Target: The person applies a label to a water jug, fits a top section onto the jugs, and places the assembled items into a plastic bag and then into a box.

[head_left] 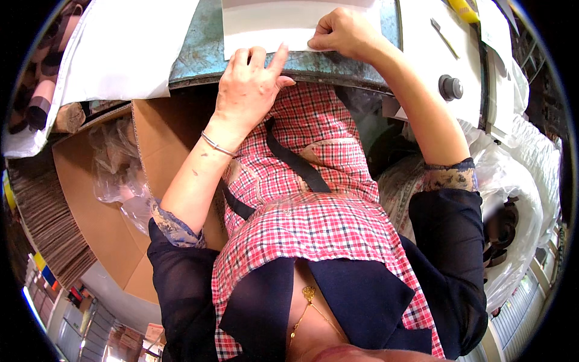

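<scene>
A white sheet (271, 30) of paper or thin card lies on the worn blue-green worktop (202, 51), its near edge close to the table's front. My left hand (250, 84) rests at this edge, its index finger stretched onto the sheet and the thumb held apart; it grips nothing. To the right, my right hand (350, 35) is closed, thumb and bent fingers pinching the sheet's near edge. The sheet's far part runs out of view at the top.
White sheeting (123, 48) covers the left side of the table. Below it stands an open cardboard box (99, 199) with clear plastic inside. On the white surface at right are a thin brush-like tool (445, 39), a black knob (450, 88) and a yellow object (464, 10). Plastic bags (512, 223) sit lower right.
</scene>
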